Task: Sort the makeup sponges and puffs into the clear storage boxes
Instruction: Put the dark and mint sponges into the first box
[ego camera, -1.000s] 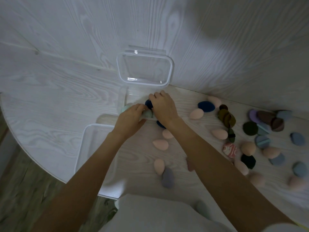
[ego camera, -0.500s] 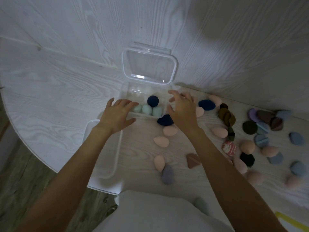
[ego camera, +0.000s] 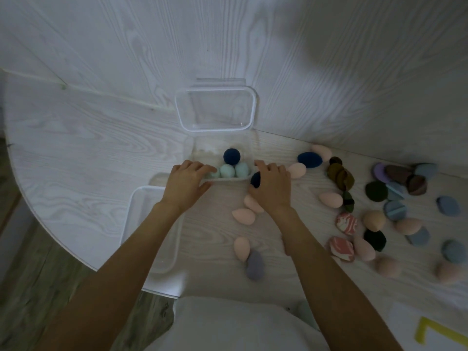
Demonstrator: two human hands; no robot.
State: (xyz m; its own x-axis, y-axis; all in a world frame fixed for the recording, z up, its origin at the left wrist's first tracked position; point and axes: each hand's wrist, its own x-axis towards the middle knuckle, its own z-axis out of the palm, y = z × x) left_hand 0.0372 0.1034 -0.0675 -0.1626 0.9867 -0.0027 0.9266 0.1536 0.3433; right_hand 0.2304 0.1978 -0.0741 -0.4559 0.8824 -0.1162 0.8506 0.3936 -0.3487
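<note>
My left hand (ego camera: pixel 187 183) rests with fingers extended on the near-left rim of the clear storage box (ego camera: pixel 249 162); my right hand (ego camera: pixel 272 188) curls around a dark blue sponge (ego camera: pixel 255 179) at its right rim. The bench (ego camera: pixel 76 158) carries the box, which holds three mint sponges (ego camera: pixel 227 171). Step in hand: loading. Next: lift over rim, release inside.
</note>
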